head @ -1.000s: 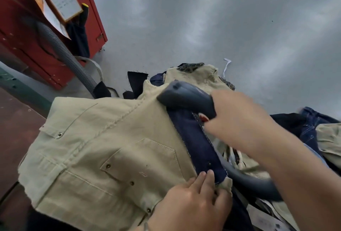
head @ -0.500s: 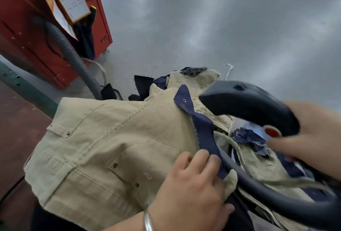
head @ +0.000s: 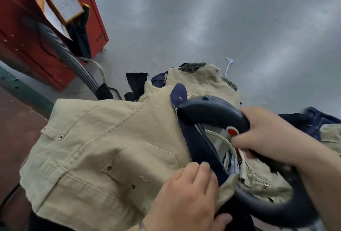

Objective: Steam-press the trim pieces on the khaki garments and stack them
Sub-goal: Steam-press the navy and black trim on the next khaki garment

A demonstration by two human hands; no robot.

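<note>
Both hands work on one khaki garment [head: 103,149]: the left hand [head: 186,199] lies on it with fingers nearly straight and together, the fingertips pressing the edge where the navy trim strip [head: 195,146] meets the khaki cloth, and the right hand [head: 265,134] is curled around the handle of the dark steam iron [head: 212,112], the thumb close to its red button [head: 232,131]. The nose of the iron sits on the upper part of the trim strip, just below the strip's rounded end with a small metal snap. A thick dark hose [head: 273,206] curves from the iron under the right forearm. The garment is spread over the near part of the pressing surface; its cloth is matte and a little creased, with a stitched chest pocket, a flap with a snap, and a frayed left edge. Behind it, touching, lies another khaki piece [head: 203,79], and at the right edge is a heap of dark blue denim and khaki pieces [head: 321,127]. Beyond the clothes is a smooth grey floor [head: 221,18] with wide bare room. At the top left stands a red metal cabinet [head: 22,42] with papers [head: 60,0] clipped on it, and a ribbed grey hose [head: 64,51] goes down in front of it toward the garment's far left corner.
</note>
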